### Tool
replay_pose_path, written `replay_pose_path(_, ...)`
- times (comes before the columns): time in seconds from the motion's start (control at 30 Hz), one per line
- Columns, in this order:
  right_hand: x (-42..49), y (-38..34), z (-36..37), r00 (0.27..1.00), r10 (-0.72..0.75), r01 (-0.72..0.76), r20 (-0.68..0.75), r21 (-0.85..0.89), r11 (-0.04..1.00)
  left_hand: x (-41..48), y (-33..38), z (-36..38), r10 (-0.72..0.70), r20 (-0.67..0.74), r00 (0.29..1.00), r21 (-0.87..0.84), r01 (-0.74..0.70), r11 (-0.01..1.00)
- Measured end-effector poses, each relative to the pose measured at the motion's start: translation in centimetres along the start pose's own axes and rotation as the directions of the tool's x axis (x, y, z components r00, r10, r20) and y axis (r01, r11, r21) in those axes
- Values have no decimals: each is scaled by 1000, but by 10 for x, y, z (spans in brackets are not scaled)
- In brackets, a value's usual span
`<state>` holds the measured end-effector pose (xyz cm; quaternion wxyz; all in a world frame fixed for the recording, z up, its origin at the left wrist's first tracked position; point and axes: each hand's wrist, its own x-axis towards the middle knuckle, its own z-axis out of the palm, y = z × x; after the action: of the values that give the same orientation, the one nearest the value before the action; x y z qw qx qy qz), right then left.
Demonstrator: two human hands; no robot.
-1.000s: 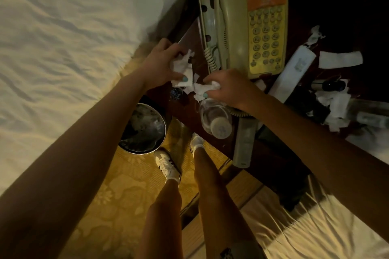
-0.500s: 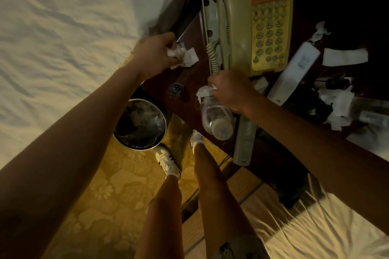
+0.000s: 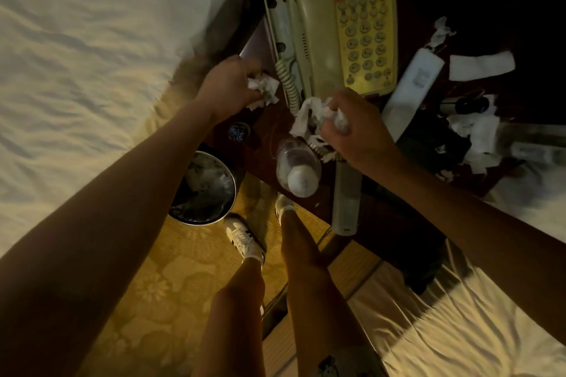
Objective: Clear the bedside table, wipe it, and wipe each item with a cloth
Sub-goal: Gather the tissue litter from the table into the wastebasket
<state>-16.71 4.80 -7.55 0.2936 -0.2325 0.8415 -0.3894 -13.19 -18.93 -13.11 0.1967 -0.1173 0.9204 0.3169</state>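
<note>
A dark wooden bedside table (image 3: 266, 135), set between white bedding (image 3: 76, 55) on either side, is cluttered with a cream telephone (image 3: 315, 24), a clear plastic bottle (image 3: 298, 168), a grey remote control (image 3: 347, 196) and torn paper scraps (image 3: 477, 131). A person reaches over it with both arms stretched forward. The left hand (image 3: 228, 86), knuckles up at the table's left edge, is curled round a crumpled tissue (image 3: 266, 87). The right hand (image 3: 356, 128), just beyond the bottle and beside the telephone's coiled cord (image 3: 286, 79), grips a second wad of tissue (image 3: 303, 119) in bent fingers. A metal waste bin (image 3: 203, 190) sits on the floor beside the left forearm.
</note>
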Motion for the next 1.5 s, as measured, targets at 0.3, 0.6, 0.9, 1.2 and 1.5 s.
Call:
replay_pose_path(0.3,-31,44,-32,940,204,-220,-274,-29,975,-7,23,-14,-149,-61,987,-358,118,926)
replay_pose_path(0.6,-20,53,-7,895,445,-445,18,26,895,-24,63,-25,-78,44,996,-403,89,911)
replay_pose_path(0.9,-13,57,2,929,366,-359,-51,105,927,-17,72,-3,124,274,954,-38,-118,992)
replay_pose_path(1.2,-37,48,0,929,368,-369,48,227,901,-20,68,16,14,155,988,87,-28,996)
replay_pose_path(1.5,-31,54,27,905,405,-356,-134,285,890,-15,80,42,-202,175,964,-201,236,951)
